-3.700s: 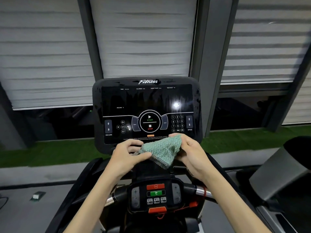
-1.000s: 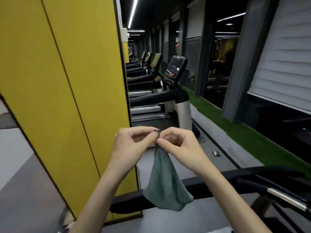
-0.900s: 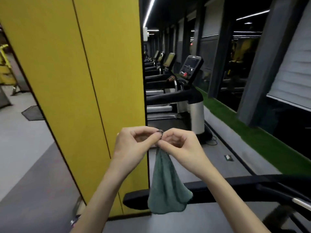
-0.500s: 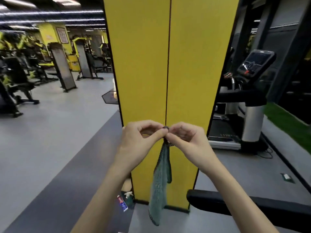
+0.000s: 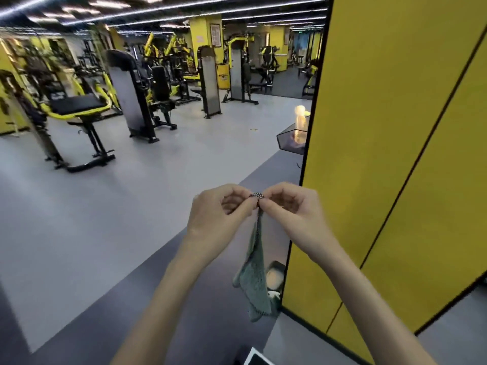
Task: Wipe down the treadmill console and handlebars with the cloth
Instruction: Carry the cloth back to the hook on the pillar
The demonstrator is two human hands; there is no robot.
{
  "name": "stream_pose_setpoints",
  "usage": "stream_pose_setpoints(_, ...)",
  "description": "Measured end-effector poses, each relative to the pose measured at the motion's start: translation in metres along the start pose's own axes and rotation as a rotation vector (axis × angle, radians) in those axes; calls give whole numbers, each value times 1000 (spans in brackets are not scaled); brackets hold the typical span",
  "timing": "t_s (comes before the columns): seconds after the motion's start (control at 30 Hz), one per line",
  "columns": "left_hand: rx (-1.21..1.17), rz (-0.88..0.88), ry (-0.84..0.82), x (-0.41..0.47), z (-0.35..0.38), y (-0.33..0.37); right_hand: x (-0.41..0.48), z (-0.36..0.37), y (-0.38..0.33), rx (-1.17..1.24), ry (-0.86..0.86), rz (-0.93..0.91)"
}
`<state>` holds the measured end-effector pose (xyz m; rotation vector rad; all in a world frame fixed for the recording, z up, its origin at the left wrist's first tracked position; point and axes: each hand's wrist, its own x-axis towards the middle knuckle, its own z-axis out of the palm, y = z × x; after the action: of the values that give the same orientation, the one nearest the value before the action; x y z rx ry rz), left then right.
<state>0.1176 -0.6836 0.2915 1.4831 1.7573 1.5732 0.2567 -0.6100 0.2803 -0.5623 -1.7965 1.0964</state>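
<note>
Pinching one corner between thumb and forefinger, left hand (image 5: 218, 217) and right hand (image 5: 297, 217) meet at centre; cloth (image 5: 253, 283) hangs limp from them toward 6 o'clock. Pillar (image 5: 395, 154) stands at 3 o'clock, machines (image 5: 126, 96) at 10. Best, I judge: spread the corners apart, fold a clean pad before wiping.

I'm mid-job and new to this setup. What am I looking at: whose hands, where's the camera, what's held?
There is no machine: a person works bare-handed, and the one camera sits on their head, looking forward and down. The left hand and right hand each pinch the top of a green cloth, which hangs free below. Beyond are grey gym floor, weight machines and, on the right, a yellow pillar. No treadmill console shows.
</note>
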Motion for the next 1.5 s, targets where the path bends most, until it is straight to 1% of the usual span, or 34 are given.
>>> stream_pose_setpoints(0.1, -88, -77, -10, 28, -19, -19, 35, 20, 23, 91, -60, 33)
stream_pose_setpoints(0.23, -135, -121, -15, 69, -41, -44, 84, 45, 50, 146, -183, 57)
stream_pose_setpoints(0.3, -146, -133, 5, 88, -51, -56, 106, 60, 61, 157, -216, 59)
stream_pose_setpoints(0.5, -146, -154, 52, 140, -80, -99, 162, 106, 92, 181, -205, 85)
stream_pose_setpoints(0.63, -118, -140, 50, 174, -90, -144, 196, 128, 125, 146, -205, 79)
stream_pose_setpoints(0.77, -171, -106, 9, 209, -92, -211, 222, 157, 182, 91, -168, 48)
stream_pose_setpoints(0.93, -276, -32, -42, 251, -98, -314, 246, 207, 266, 63, -93, 32)
stream_pose_setpoints(1.07, -380, -23, -73, 288, -106, -395, 263, 256, 328, 93, 24, 5)
stream_pose_setpoints(1.13, -406, -59, -99, 303, -107, -415, 273, 267, 344, 92, 46, 43)
stream_pose_setpoints(1.23, -426, -53, -187, 338, -104, -430, 296, 268, 357, 41, 87, 50)
stream_pose_setpoints(1.5, -452, -27, -310, 438, -58, -457, 361, 239, 409, -11, 252, 36)
